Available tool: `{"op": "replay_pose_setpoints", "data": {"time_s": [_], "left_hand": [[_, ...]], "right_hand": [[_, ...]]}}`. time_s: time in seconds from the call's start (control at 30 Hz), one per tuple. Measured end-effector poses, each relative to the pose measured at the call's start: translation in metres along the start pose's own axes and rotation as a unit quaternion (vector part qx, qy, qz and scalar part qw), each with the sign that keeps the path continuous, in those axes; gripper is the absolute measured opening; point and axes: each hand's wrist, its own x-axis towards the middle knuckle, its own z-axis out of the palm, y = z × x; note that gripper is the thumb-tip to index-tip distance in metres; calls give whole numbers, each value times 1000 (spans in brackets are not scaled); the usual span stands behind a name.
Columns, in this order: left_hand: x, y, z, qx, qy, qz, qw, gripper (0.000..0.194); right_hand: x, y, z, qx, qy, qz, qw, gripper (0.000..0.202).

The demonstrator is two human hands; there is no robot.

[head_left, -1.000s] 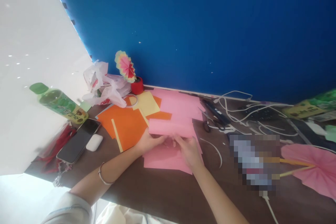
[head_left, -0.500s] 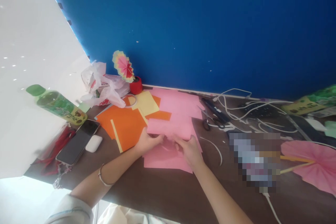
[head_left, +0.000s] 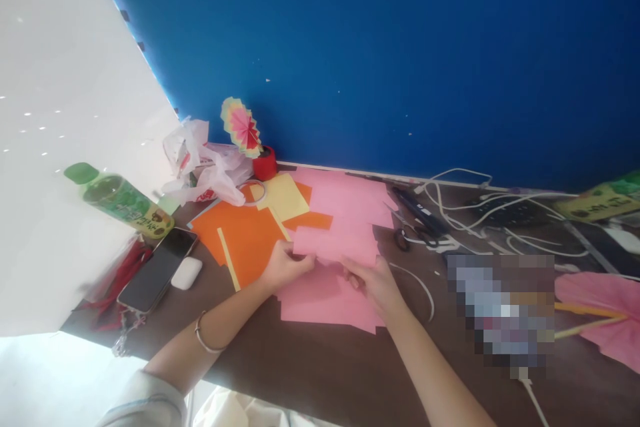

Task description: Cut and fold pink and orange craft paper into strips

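Observation:
A piece of pink paper (head_left: 335, 244) is held between my two hands, its near edge pinched from both sides. My left hand (head_left: 290, 267) grips its left end, thumb stretched along the edge. At the right end, my right hand (head_left: 369, 280) closes on it with curled fingers. Under the hands lie more pink sheets (head_left: 320, 303), and others (head_left: 347, 197) reach toward the wall. Orange paper (head_left: 250, 230) with a pale yellow strip (head_left: 229, 259) on it lies beside my left hand. Black-handled scissors (head_left: 403, 238) rest to the right of the paper.
On the left are a green-capped bottle (head_left: 120, 203), a phone (head_left: 157, 270), a white earphone case (head_left: 187, 273) and a plastic bag (head_left: 215, 177). A folded paper rosette (head_left: 243, 127) stands by red tape (head_left: 265, 163). Tangled white cables (head_left: 450, 217) and a pink paper fan (head_left: 600, 310) lie right.
The view has shifted slightly, so everything sits a little further right. The held pink paper looks flatter now, and my right fingers have curled in more beneath its edge.

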Motion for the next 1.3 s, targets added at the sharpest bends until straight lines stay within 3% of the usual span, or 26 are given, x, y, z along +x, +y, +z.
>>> {"op": "replay_pose_setpoints", "data": {"time_s": [0.5, 0.9, 1.13, 1.23, 1.3], "left_hand": [[7, -7, -15, 30, -9, 2, 1000, 22], [8, -9, -15, 6, 25, 23, 999, 14], [17, -11, -25, -133, 119, -24, 984, 19], [18, -9, -20, -169, 37, -54, 983, 35], [16, -8, -14, -139, -11, -46, 989, 37]], "right_hand": [[6, -8, -17, -22, 24, 20, 999, 34], [5, -9, -18, -17, 36, 13, 999, 33], [10, -11, -22, 18, 93, -31, 995, 28], [8, -4, -15, -43, 66, -33, 996, 34], [7, 2, -10, -68, 44, -38, 996, 37]]}}
